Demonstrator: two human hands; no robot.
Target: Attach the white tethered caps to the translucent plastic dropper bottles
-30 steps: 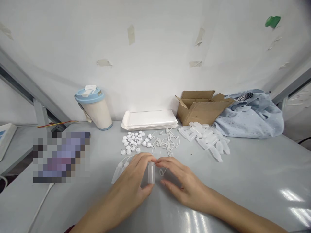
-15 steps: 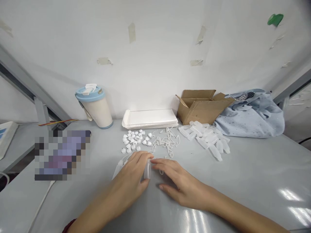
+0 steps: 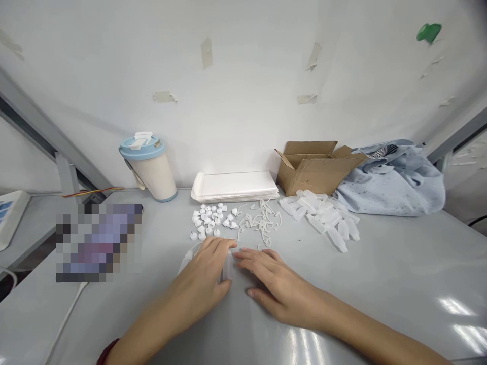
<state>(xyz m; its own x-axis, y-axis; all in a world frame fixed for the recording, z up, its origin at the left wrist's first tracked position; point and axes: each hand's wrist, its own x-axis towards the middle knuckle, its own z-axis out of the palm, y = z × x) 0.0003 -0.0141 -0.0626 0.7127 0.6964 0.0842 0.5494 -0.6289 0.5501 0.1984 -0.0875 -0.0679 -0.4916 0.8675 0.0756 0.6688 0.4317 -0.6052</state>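
My left hand grips a small translucent plastic bottle between thumb and forefinger, low over the table. Its fingers hide part of the bottle. Close on the right, my right hand has its thumb and fingers apart, holding nothing I can see. Its fingertips are beside the bottle; whether they touch it I cannot tell. Partly behind my left hand lies another translucent bottle with a thin white tube. White caps and curled white cords or tubes lie just beyond the hands.
Loose translucent bottles are heaped at the right, before an open cardboard box and a blue cloth. A white stack stands against the wall. To the left are a tumbler and a blurred-out phone on a cable.
Both hands have shifted slightly left, the bottle moving with my left hand. A white loop seen under my right fingers is now hidden.
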